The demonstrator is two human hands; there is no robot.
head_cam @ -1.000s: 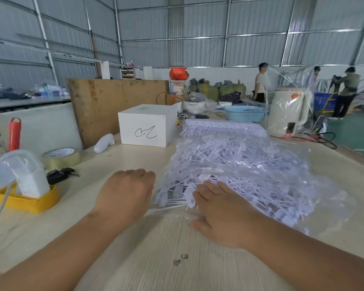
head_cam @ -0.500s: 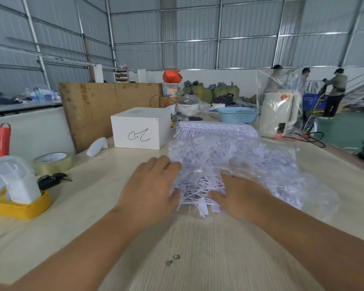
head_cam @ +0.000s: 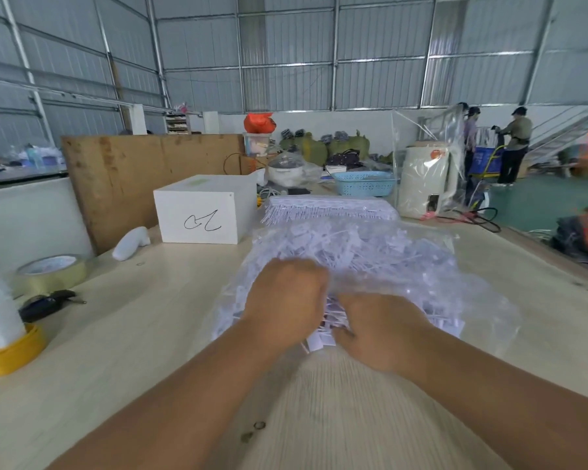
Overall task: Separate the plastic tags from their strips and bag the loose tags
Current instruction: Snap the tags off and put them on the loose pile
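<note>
A clear plastic bag [head_cam: 462, 286] full of loose white plastic tags [head_cam: 381, 256] lies on the pale wooden table [head_cam: 133, 351]. My left hand [head_cam: 286, 300] is at the bag's near opening, fingers curled into the tags and plastic. My right hand [head_cam: 381, 330] is beside it, fingers tucked under the bag's mouth among the tags; its fingertips are hidden. A few tags [head_cam: 319, 342] stick out between the two hands. Behind the bag lies a stack of tag strips [head_cam: 330, 210], still joined in rows.
A white box [head_cam: 201, 212] stands at the back left, with a wooden board [head_cam: 143, 178] behind it. Tape roll [head_cam: 50, 274], black keys [head_cam: 45, 305] and a yellow-based object [head_cam: 4, 347] lie at the left. Blue basket [head_cam: 364, 186] and cream appliance [head_cam: 425, 181] stand farther back. People work at the far right.
Both hands moved forward and closer together, pushing the spilled tags into the bag's mouth. The bag bunched up and the camera came nearer.
</note>
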